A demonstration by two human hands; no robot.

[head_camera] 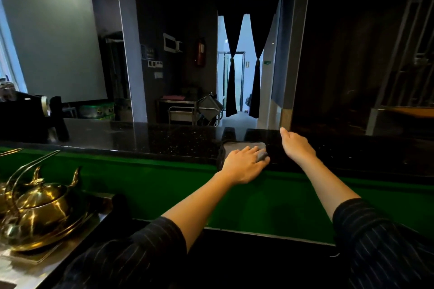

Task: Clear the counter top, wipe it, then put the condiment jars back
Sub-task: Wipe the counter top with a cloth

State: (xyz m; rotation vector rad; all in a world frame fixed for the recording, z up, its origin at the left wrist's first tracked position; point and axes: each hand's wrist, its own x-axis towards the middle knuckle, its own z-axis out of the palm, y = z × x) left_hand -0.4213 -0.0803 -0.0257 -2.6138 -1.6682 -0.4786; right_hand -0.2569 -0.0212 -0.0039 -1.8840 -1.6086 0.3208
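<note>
A grey cloth (237,146) lies on the black speckled counter top (152,141), near its front edge. My left hand (244,164) rests on the cloth, and its fingers grip a bunched fold of it. To the right, my right hand (297,145) reaches over the counter with fingers extended and touches nothing that I can make out. No condiment jars are in view.
A green panel (164,185) runs below the counter's front edge. Brass pots with long handles (40,206) stand on a steel surface at the lower left. A dark box-like object (25,117) sits on the counter's far left. A dark wall panel (352,54) rises at the right.
</note>
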